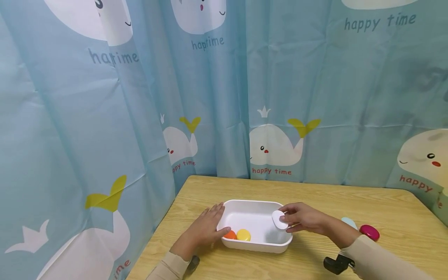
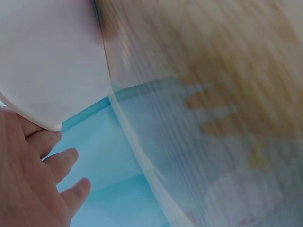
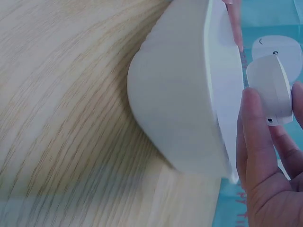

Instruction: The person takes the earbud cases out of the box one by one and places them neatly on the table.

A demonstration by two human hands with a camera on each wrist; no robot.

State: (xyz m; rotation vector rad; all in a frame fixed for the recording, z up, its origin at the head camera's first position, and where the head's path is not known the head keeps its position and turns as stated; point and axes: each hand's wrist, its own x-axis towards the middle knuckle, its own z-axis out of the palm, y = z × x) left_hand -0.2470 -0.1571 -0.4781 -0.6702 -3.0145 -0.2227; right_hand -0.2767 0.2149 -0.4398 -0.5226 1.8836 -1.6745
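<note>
A white oblong tub [image 1: 255, 246] sits on the table, holding an orange round piece [image 1: 231, 235] and a yellow round piece [image 1: 243, 235] in its near left corner. My left hand [image 1: 206, 227] rests against the tub's left end, fingers fairly straight and thumb over the near rim, partly hiding the orange piece. Over the tub's right end, my right hand [image 1: 304, 219] pinches a small white rounded case [image 1: 279, 220] between thumb and fingers. In the right wrist view the white case [image 3: 267, 85] shows a seam and a small dark slot near its lower edge.
Right of the tub, partly behind the right forearm, lie a pale blue piece [image 1: 349, 222] and a magenta round piece [image 1: 369, 232]. The wooden table [image 1: 315, 190] meets a blue whale-print curtain [image 1: 217, 97] at its back and left.
</note>
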